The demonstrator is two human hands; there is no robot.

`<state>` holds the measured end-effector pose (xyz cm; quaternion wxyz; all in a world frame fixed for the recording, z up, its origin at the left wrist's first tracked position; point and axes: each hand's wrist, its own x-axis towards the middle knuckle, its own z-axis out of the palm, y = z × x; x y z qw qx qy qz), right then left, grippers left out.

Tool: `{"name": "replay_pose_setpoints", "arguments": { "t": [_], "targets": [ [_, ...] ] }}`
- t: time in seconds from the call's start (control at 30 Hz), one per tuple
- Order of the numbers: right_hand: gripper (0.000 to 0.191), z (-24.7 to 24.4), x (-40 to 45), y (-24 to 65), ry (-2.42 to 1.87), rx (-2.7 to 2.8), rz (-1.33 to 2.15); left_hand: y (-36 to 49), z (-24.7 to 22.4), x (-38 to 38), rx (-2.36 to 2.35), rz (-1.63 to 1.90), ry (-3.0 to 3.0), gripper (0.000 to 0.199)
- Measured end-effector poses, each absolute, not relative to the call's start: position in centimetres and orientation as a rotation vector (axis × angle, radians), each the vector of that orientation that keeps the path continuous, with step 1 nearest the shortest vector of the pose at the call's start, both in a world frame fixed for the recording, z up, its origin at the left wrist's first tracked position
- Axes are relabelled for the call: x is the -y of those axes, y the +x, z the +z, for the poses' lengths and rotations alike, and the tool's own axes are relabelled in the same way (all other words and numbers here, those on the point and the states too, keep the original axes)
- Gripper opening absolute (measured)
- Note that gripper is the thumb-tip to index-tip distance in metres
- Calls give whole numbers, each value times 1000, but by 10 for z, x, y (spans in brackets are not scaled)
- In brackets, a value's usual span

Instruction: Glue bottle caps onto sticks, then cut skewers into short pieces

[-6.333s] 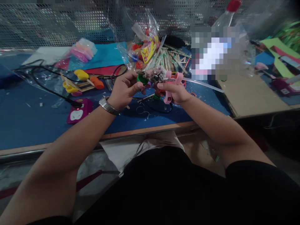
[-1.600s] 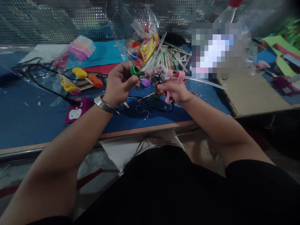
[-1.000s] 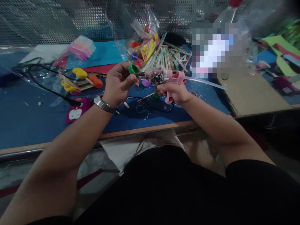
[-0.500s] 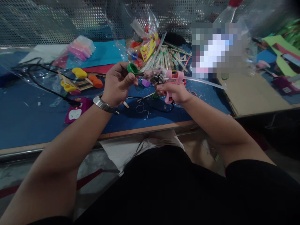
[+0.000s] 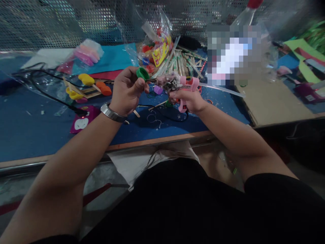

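My left hand [image 5: 128, 89], with a metal watch on its wrist, pinches a green bottle cap [image 5: 142, 74] between thumb and fingers. My right hand [image 5: 190, 100] is wrapped round the handle of a pink hot glue gun [image 5: 189, 83]. A long clear glue stick [image 5: 223, 88] juts out of the gun's back to the right. Its grimy nozzle end points left, at or very near the cap; whether they touch I cannot tell. Below the hands, a purple cap [image 5: 158, 89] and thin sticks lie on the blue table [image 5: 106, 135].
Left stands a small stick frame with yellow and orange caps [image 5: 86, 79]. A purple power socket box [image 5: 82, 122] with a black plug sits nearer. Behind are a bag of caps [image 5: 161, 51], bundled sticks [image 5: 179, 64] and blue sheets [image 5: 114, 57]. Cardboard [image 5: 274, 105] lies right.
The green cap has shifted very slightly left and up in my left hand, with its tilt a little changed. The glue gun and my right hand stay almost still.
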<state>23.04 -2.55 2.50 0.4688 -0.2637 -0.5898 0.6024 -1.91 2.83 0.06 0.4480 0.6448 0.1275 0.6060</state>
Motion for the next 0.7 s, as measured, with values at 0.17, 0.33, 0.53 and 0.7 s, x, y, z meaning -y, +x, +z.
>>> {"name": "replay_pose_setpoints", "arguments": {
  "t": [0.17, 0.33, 0.53, 0.7],
  "targets": [
    [29, 27, 27, 230, -687, 1474, 1467, -18, 1, -28, -294, 1508, 1564, 35],
    [25, 30, 28, 229, -687, 1454, 1466, -18, 3, -27, -272, 1504, 1540, 34],
    [24, 26, 25, 229, -667, 1446, 1458, -21, -3, -33, -275, 1514, 1584, 35],
    [26, 25, 24, 230, -672, 1445, 1470, -19, -7, -34, -390, 1570, 1563, 36]
  ]
}}
